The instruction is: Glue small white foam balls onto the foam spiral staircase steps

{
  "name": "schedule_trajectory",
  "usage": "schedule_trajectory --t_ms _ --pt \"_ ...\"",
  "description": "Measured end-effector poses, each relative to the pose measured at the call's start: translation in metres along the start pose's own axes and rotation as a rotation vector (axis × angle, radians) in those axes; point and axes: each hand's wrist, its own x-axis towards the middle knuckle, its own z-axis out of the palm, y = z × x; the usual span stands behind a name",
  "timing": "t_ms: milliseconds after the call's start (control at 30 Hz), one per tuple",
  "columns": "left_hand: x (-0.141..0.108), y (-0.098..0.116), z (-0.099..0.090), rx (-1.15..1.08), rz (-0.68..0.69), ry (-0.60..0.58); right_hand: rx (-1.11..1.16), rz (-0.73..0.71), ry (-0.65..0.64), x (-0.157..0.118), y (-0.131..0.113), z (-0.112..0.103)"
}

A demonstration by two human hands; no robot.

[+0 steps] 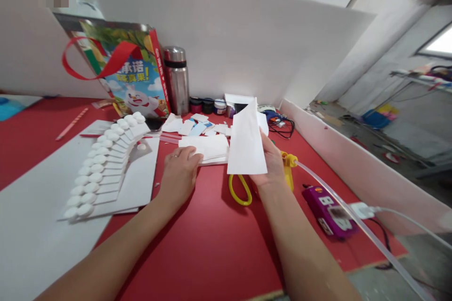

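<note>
My right hand grips a white sheet, tapered toward its top, and holds it upright above the red table. My left hand rests with bent fingers on the near left edge of a stack of white paper; whether it grips the stack I cannot make out. Yellow scissor handles show under and beside my right hand, their blades hidden. Behind the stack lie torn scraps of white and blue paper.
At the left, a curved row of white discs on card strips lies on white boards. Behind stand a colourful bag and a steel flask. A purple box and a clear tube are at the right.
</note>
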Motion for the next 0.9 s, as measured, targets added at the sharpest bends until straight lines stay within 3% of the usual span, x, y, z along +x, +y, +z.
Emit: schedule_trajectory --t_ms 100,167,233,367,467,600,700,767,900 --pt "0.006 0.002 -0.004 -0.045 -0.021 0.013 -0.064 -0.065 -0.016 -0.002 0.003 0.001" --pt "0.011 0.004 -0.008 -0.228 -0.047 0.064 -0.103 -0.136 -0.023 -0.003 0.006 0.003" --pt "0.017 0.005 -0.012 -0.567 -0.141 0.071 -0.151 -0.173 -0.046 -0.004 0.009 0.004" --pt "0.019 0.009 -0.019 -1.412 -0.515 -0.094 -0.202 -0.104 -0.1 -0.005 0.016 0.005" --pt "0.016 0.009 -0.023 -1.757 -0.664 -0.183 -0.218 -0.007 -0.148 -0.006 0.024 0.004" --pt "0.011 0.007 -0.026 -1.912 -0.675 -0.305 -0.257 0.149 -0.248 -0.009 0.034 0.003" --pt "0.01 0.006 -0.027 -1.903 -0.637 -0.36 -0.293 0.199 -0.299 -0.01 0.035 0.003" --pt "0.008 0.005 -0.027 -1.852 -0.643 -0.296 -0.333 0.16 -0.282 -0.01 0.031 0.002" --pt "0.007 -0.001 -0.029 -1.744 -0.725 -0.06 -0.471 -0.007 -0.159 -0.006 0.015 -0.004"
